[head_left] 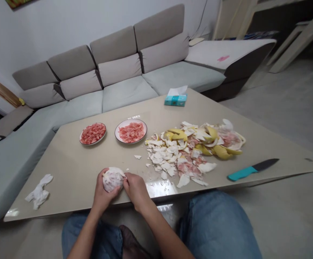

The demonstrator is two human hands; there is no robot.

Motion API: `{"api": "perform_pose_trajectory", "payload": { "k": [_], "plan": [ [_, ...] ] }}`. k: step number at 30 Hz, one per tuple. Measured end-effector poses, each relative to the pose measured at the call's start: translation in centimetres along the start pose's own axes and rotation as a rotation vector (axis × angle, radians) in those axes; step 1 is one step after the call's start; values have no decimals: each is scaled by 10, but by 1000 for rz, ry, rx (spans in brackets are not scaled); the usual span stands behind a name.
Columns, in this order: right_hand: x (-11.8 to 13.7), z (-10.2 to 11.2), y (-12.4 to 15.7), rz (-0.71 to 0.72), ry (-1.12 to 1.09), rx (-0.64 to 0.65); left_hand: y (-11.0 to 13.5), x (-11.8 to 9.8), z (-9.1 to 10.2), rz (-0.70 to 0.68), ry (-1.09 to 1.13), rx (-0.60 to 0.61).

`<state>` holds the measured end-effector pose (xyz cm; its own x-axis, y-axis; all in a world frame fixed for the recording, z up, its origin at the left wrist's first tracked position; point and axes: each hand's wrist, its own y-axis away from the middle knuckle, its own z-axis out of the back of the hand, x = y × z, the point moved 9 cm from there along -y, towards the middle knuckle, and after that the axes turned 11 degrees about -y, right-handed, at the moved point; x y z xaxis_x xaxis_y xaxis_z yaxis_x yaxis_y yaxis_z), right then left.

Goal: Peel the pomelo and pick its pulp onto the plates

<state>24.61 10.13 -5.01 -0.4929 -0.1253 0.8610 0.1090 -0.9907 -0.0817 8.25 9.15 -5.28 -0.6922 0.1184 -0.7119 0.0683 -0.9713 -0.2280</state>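
A peeled pomelo, still coated in white pith, is held just over the table's near edge. My left hand wraps round its left side and underside, thumb across the front. At the fruit's right side, my right hand is closed, thumb and fingertips pinching at the pith; the exact piece between them is too small to make out. To the right lies a heap of white pith scraps mixed with yellow rind pieces and pinkish membranes. Beyond the hands, two plates hold pink pomelo flesh and more flesh pieces.
A knife with a turquoise handle lies near the right edge of the beige table. At the back stands a blue tissue pack. A crumpled tissue rests at left. Behind the table runs a grey sofa.
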Motion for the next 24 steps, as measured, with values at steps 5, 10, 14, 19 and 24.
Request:
{"api": "perform_pose_trajectory", "payload": {
  "k": [5, 10, 14, 19, 24],
  "plan": [
    [-9, -3, -13, -47, 120, -20, -3, -4, -2, 2, -32, -4],
    [-9, 7, -28, 3, 186, -20, -5, -11, 0, -40, -40, -21],
    [-3, 12, -33, 38, 230, -17, -7, -11, 2, -11, 14, -37],
    [-6, 21, -47, -23, 296, -57, -6, -14, 3, -28, -6, -49],
    [-13, 74, -70, -77, 351, -160, 4, -6, 5, -9, 0, -54]
  ]
}}
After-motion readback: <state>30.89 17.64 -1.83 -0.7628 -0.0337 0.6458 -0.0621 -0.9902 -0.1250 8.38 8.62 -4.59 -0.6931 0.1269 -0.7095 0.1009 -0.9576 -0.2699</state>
